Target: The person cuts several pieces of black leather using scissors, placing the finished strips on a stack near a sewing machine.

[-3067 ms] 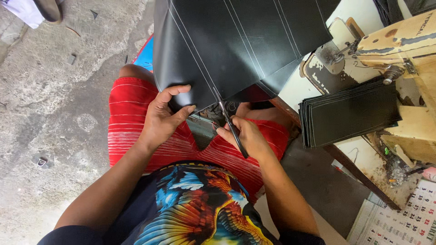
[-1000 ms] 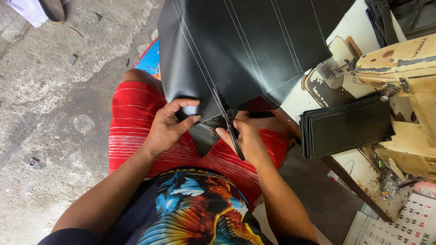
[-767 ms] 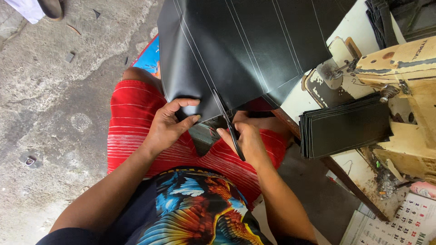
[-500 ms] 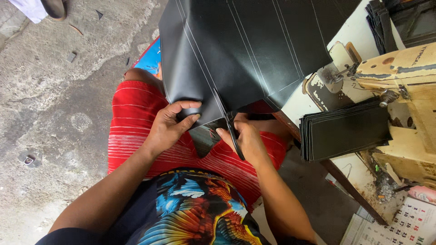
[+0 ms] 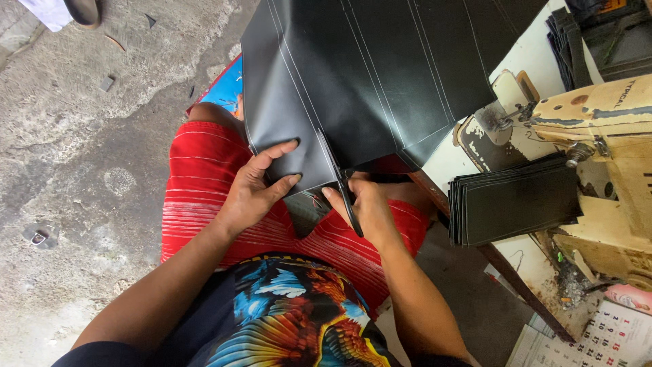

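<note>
— While it hangs over the lap, where exactly is the large black leather-like sheet with thin white ruled lines [image 5: 380, 75]?

— It spreads from the far edge of the scene down to the person's red striped shorts [image 5: 204, 177], its near edge at the hands.

— What grips it?

— The left hand [image 5: 255, 187] pinches the sheet's near edge, thumb on top and fingers closed on the material. Just to the right, the right hand [image 5: 370, 207] is closed around a pair of black-handled scissors [image 5: 339, 183], whose blades run up into the sheet along one white line.

— And around that?

— To the right, a stack of cut black rectangular pieces [image 5: 519, 200] lies on a worn cream work table [image 5: 536, 61], beside a yellowed old sewing machine [image 5: 604, 115]. A paper calendar page [image 5: 611, 336] sits at the near right. Left of the lap is bare grey concrete floor [image 5: 75, 170].
</note>
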